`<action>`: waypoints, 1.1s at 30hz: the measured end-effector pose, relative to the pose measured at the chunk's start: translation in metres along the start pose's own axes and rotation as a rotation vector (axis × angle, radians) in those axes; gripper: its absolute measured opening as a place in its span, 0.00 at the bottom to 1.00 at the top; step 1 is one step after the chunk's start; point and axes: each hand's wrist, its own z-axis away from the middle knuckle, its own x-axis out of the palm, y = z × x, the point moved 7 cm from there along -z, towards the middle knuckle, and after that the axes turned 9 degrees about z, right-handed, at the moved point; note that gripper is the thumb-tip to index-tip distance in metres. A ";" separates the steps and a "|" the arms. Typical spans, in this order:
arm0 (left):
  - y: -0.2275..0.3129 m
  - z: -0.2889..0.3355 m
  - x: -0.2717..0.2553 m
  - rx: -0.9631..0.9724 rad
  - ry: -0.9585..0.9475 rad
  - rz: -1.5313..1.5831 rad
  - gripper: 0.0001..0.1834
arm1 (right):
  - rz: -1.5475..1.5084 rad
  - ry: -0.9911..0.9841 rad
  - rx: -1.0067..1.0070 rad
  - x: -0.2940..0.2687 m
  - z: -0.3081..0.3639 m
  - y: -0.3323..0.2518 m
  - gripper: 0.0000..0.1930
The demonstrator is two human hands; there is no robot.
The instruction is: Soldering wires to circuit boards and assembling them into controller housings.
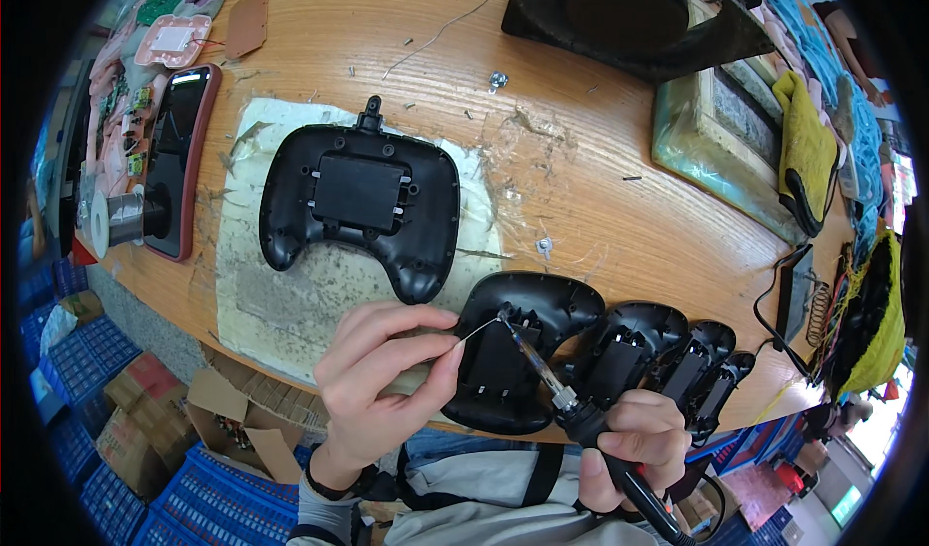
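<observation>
My right hand (639, 449) is closed round the black handle of a soldering iron (563, 398), its tip slanting up to the left. That tip meets a spot near the upper edge of the battery box in a black game controller shell (571, 304). Between thumb and fingertips, my left hand (387, 382) pinches a thin solder wire (481, 328), whose end reaches the iron's tip. Farther left, another black controller shell (358, 193) lies with its inside up on a stained whitish sheet (266, 304). A faint wisp or glare at the tip hides the joint.
More controller shells (629, 338) stand in a row along the near edge at right. A solder spool (121, 219) and a phone (184, 159) lie at left. A black fan housing (619, 14) stands at the back, near a yellow glove (806, 149). Wire scraps litter the wooden table (319, 24).
</observation>
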 end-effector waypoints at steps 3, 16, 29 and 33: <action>-0.001 0.000 0.001 -0.008 0.002 0.000 0.08 | 0.022 -0.004 -0.037 0.002 0.001 -0.002 0.12; 0.004 0.020 -0.015 0.018 0.022 0.078 0.09 | 0.079 -0.134 -0.161 -0.017 0.012 -0.020 0.14; 0.021 0.035 0.006 -0.013 -0.239 -0.252 0.04 | -0.115 -0.092 -0.096 -0.019 0.042 -0.009 0.15; 0.020 0.036 0.006 -0.044 -0.215 -0.256 0.04 | -0.073 -0.091 -0.058 -0.016 0.051 -0.006 0.14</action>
